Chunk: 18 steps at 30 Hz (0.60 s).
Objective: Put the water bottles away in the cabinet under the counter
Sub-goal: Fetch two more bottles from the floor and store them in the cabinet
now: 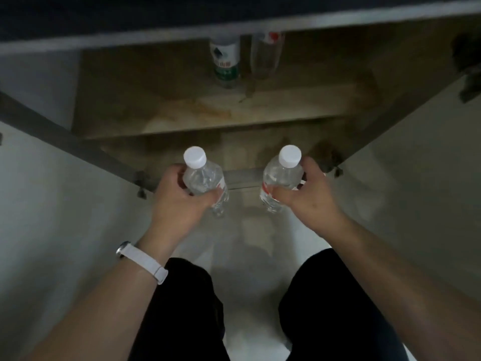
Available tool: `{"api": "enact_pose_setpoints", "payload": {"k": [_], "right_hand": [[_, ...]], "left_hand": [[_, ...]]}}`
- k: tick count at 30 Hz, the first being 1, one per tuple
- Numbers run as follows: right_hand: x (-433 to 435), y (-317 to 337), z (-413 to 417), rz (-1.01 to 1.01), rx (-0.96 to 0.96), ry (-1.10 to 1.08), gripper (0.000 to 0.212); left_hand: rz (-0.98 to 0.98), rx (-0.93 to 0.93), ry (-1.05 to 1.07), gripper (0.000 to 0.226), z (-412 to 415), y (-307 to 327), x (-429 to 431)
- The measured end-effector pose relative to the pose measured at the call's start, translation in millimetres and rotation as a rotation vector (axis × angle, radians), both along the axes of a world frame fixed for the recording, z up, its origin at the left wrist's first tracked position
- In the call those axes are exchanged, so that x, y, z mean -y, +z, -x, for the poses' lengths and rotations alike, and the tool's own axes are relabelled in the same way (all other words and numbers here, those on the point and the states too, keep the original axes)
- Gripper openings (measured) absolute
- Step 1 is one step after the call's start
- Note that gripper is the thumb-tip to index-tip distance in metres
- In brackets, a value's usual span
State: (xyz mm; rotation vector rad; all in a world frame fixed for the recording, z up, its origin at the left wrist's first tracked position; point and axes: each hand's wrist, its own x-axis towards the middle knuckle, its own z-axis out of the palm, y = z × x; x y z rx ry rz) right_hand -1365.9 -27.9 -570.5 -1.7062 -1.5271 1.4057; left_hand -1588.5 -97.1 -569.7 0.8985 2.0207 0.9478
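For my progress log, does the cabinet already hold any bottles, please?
Yes, a green-labelled bottle and a clear bottle sit deep inside the cabinet.

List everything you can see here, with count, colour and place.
left bottle: one, clear, white cap, held at left
right bottle: one, clear, white cap, held at right
green-label bottle: one, clear, far back inside
red-label bottle: one, clear, beside it
cabinet: one, brown inside, open
left door, right door: two, pale grey, swung open
floor: one, white, below
wristband: one, white, left wrist
legs: two, black trousers, bottom
left hand, right hand: two, fingers curled round the held bottles
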Motion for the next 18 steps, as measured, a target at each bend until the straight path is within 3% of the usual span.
{"api": "enact_pose_setpoints", "payload": {"k": [9, 13, 18], "right_hand": [[-45, -109, 15, -0.169, -0.08, 0.04, 0.05], [-55, -102, 29, -0.257, -0.149, 0.088, 0.058], [-67, -53, 51, -0.33, -0.297, 0.125, 0.053]], "left_hand": [[-0.148, -0.06, 0.004, 0.057, 9, -107, -32], [-0.28, -0.117, 0.066, 0.049, 17, -101, -40], [-0.462, -0.153, 0.108, 0.041, 37, -54, -50]]}}
